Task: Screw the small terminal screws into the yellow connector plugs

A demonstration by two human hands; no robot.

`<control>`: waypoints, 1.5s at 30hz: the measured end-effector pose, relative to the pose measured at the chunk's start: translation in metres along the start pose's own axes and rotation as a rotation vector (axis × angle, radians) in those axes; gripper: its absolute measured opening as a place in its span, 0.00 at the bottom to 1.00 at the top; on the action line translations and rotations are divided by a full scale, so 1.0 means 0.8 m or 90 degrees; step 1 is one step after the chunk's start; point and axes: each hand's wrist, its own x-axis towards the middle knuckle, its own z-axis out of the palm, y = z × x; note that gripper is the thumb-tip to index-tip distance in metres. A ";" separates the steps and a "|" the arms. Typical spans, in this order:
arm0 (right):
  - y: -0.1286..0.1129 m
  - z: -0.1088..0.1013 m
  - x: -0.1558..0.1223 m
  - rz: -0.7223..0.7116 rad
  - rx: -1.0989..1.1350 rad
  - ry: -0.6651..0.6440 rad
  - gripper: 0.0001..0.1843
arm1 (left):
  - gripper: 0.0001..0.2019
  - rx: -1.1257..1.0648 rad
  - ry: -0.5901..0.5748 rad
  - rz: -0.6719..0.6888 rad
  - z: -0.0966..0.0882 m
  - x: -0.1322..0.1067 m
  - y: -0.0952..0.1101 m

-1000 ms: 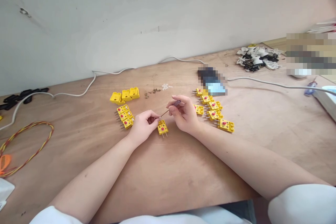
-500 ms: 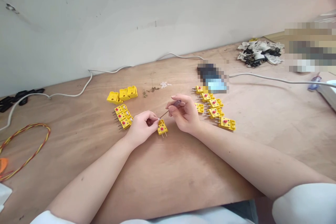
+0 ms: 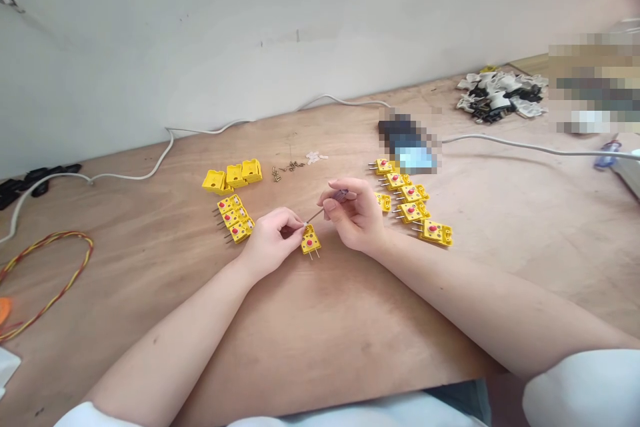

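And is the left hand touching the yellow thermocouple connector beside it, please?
Touching: the head view shows the left hand with its fingertips on the top corner of the yellow thermocouple connector.

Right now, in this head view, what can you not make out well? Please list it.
All in the head view:
The yellow connector: the left hand hides its upper end.
The thin tool: the right hand hides part of it; its tip is too small.
The dark object: blurred by pixelation.
The screws: too small to count.
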 end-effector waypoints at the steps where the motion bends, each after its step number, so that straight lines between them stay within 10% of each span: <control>1: 0.000 0.000 0.000 -0.002 -0.002 0.002 0.14 | 0.08 -0.007 0.000 -0.001 0.000 0.000 0.000; 45: 0.002 -0.005 -0.004 -0.057 -0.076 -0.095 0.23 | 0.03 0.051 -0.045 0.110 -0.013 0.001 -0.004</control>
